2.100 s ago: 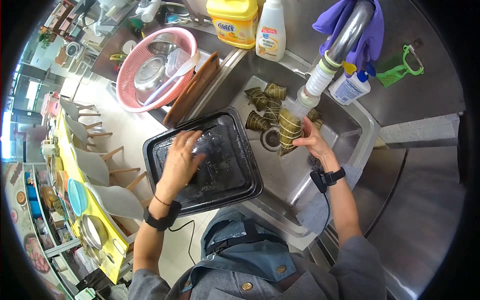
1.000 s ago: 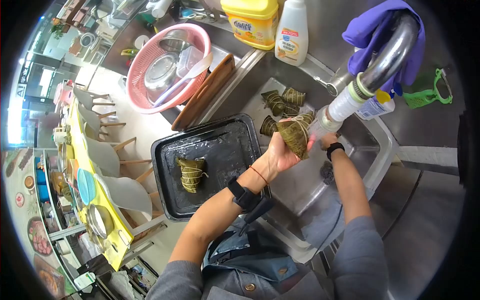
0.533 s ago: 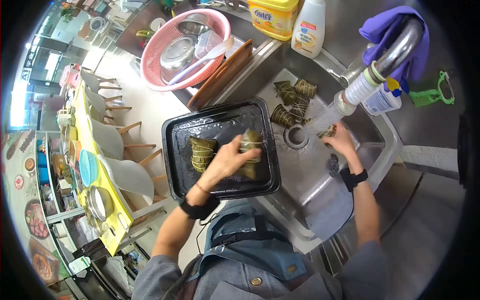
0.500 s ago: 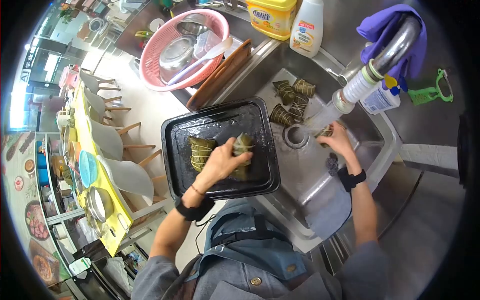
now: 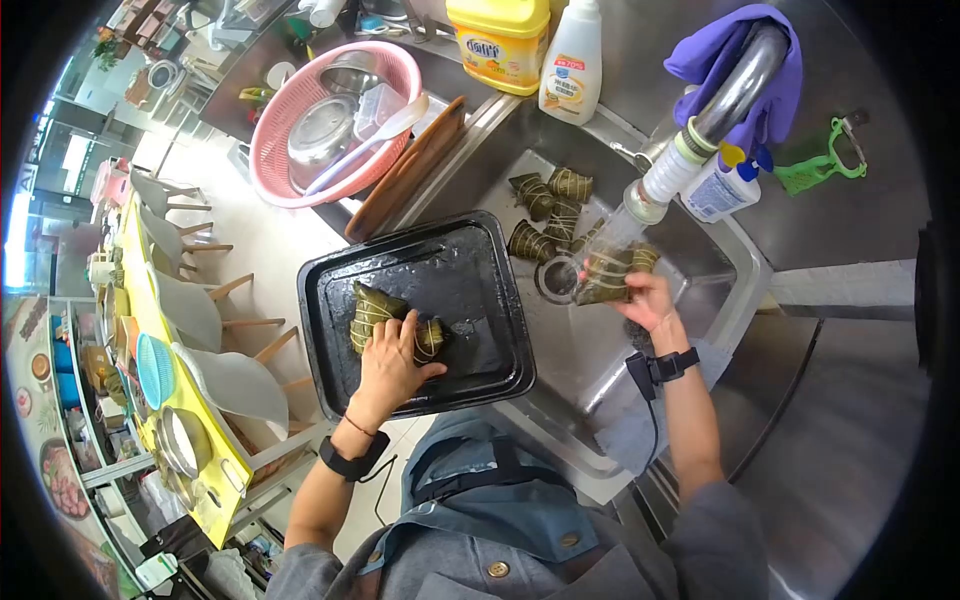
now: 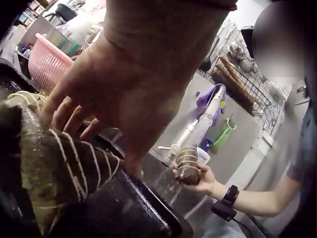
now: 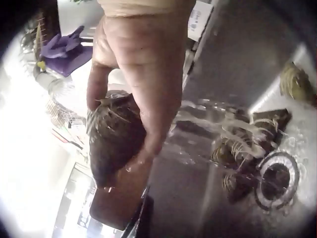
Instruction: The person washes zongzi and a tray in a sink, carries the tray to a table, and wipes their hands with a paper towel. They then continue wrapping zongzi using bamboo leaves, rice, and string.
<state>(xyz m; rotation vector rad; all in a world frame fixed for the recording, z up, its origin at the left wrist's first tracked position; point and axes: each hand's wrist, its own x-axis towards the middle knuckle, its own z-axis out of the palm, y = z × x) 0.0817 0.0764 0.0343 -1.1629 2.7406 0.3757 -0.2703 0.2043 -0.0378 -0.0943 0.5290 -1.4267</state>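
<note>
Head view: right hand (image 5: 650, 303) grips zongzi (image 5: 603, 280), centre-right; left hand (image 5: 392, 372) (finger grip unclear) covers two zongzi (image 5: 373, 303), black tray (image 5: 480, 290), centre-left.

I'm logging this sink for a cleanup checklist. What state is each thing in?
Tap, running
Sink, wet
Black tray, wet, right way up
Held dumpling, wrapped, tied, wet
Tray dumplings, wrapped, tied
Sink dumplings, wrapped, tied
Right grip, holding one dumpling
Left grip, on tray dumplings; whether holding is unclear
Purple gloves, draped over tap
Yellow tub, upright
White bottle, upright
Pink basket, loaded
Green peeler, hanging
Gray cloth, draped over sink edge
</note>
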